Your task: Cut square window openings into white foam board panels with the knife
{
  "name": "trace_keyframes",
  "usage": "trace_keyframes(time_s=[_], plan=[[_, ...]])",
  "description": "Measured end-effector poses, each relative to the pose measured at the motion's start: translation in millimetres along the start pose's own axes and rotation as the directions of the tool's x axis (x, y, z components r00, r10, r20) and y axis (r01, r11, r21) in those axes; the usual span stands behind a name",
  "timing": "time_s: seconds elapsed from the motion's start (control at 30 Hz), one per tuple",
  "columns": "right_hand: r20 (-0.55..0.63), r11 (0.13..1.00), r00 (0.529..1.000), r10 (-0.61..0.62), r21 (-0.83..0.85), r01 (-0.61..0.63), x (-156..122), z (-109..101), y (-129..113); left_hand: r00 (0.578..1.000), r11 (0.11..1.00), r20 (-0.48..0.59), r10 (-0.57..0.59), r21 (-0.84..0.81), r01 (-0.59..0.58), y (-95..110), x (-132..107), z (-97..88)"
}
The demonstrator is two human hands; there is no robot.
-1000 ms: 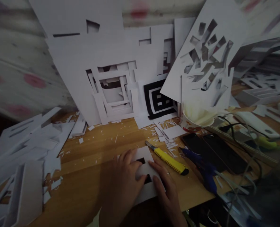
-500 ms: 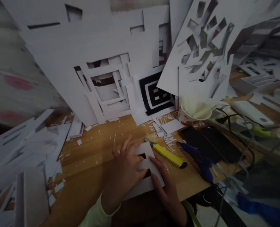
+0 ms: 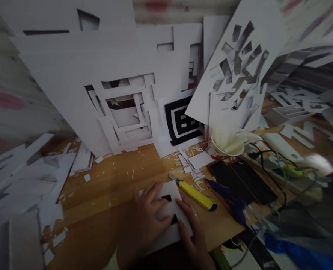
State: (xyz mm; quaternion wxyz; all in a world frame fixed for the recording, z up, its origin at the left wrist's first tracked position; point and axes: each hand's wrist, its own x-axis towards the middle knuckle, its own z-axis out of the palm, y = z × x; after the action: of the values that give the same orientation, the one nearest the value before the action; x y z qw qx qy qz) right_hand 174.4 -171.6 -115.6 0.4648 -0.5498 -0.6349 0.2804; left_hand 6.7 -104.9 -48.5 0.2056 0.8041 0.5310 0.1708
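Note:
A small white foam-board piece point(image 3: 170, 189) with dark cut-out slots lies flat on the wooden table point(image 3: 110, 195) near its front edge. My left hand point(image 3: 146, 221) lies on its left part, fingers spread flat. My right hand point(image 3: 190, 228) rests on its right part, fingers stretched along the board beside a slot. Neither hand lifts it. A yellow utility knife point(image 3: 196, 195) lies just right of the piece, blade end toward it, untouched.
Large white cut-out boards point(image 3: 98, 86) lean against the back wall, with a black-and-white pattern point(image 3: 183, 122) behind. A paper cup point(image 3: 225, 144), two dark phones point(image 3: 242, 180), a blue tool point(image 3: 228, 195) and cables lie at right. Foam scraps point(image 3: 20, 180) pile at left.
Only the camera has shifted slightly. Both hands stay pressed on the white piece; my left fingers have settled a little flatter.

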Motion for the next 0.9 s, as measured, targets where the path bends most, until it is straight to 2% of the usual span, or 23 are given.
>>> trace_keyframes(time_s=[0.1, 0.17, 0.27, 0.33, 0.4, 0.57, 0.67, 0.77, 0.9], plan=[[0.003, 0.999, 0.999, -0.037, -0.002, 0.037, 4, -2, -1, 0.997, 0.999, 0.064, -0.034, 0.016, 0.034, 5, 0, -14.2], [0.001, 0.999, 0.999, -0.047, 0.006, 0.047, 5, -2, -2, 0.998, 1.0, 0.065, -0.007, -0.026, 0.009, 1, -6, -29.1], [0.008, 0.999, 0.999, -0.04, 0.024, 0.04, 5, -1, -3, 0.998, 0.994, -0.05, -0.044, -0.1, 0.039, -15, -19, -54.2], [0.006, 0.999, 0.999, -0.037, 0.027, 0.037, 4, 0, -2, 0.988, 0.997, -0.131, -0.077, -0.034, 0.074, -24, -27, -67.2], [0.002, 0.999, 0.999, -0.037, 0.027, 0.037, 5, 0, -1, 0.985, 0.993, -0.149, -0.082, 0.068, 0.093, -27, -32, -72.5], [0.018, 0.999, 0.999, -0.041, 0.015, 0.04, 5, -1, 2, 0.996, 0.976, 0.013, -0.089, 0.2, 0.084, -9, -30, -57.7], [0.016, 1.0, 0.999, -0.031, -0.004, 0.031, 4, -2, 1, 0.993, 0.971, 0.038, -0.11, 0.218, 0.099, -2, -29, -47.3], [0.023, 1.0, 0.999, -0.022, -0.003, 0.022, 4, -3, 0, 0.993, 0.979, 0.031, -0.115, 0.174, 0.108, -4, -31, -41.3], [0.014, 1.0, 1.0, -0.022, 0.003, 0.022, 5, -3, -2, 0.991, 0.991, 0.022, -0.133, 0.027, 0.132, -11, -33, -36.3]])
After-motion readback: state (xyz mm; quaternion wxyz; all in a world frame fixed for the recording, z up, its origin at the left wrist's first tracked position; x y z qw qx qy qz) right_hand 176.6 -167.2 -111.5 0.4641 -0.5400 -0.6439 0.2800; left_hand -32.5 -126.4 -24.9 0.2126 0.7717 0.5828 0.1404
